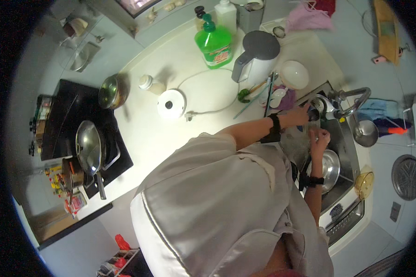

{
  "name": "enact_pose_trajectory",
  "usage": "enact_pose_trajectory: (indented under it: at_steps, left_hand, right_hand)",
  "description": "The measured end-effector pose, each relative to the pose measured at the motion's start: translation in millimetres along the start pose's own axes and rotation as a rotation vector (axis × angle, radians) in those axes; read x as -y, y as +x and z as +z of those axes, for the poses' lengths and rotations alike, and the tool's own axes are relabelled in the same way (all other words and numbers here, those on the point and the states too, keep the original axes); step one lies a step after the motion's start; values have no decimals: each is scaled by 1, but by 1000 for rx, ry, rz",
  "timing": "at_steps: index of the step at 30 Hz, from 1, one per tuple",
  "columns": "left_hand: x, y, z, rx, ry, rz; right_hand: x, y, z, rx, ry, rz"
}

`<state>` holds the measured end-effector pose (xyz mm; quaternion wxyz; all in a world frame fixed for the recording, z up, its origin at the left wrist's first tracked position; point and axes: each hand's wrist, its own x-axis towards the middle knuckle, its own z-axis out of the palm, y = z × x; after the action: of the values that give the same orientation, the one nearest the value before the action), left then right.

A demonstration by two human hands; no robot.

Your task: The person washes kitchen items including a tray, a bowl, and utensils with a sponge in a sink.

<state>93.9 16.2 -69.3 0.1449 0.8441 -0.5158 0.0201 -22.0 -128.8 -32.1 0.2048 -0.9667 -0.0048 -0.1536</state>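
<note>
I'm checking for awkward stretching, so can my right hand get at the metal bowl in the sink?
Probably yes: your right hand is close to the metal bowl, with nothing visible blocking the way between them.

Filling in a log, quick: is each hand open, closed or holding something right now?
Left hand: over the sink; grip cannot be told.
Right hand: partly curled; whether it holds anything cannot be told.
</note>
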Motion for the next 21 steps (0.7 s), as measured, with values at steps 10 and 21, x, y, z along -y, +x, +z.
enact_pose_trajectory:
  at_steps: [10,21]
  left_hand:
    - [-26,-1,-58,-129,-896,-485]
    - [-22,-4,10,-128,-720,-421]
  right_hand:
    - [-30,0,24,270,801,645]
    - [-48,-8,88,44,1618,1228]
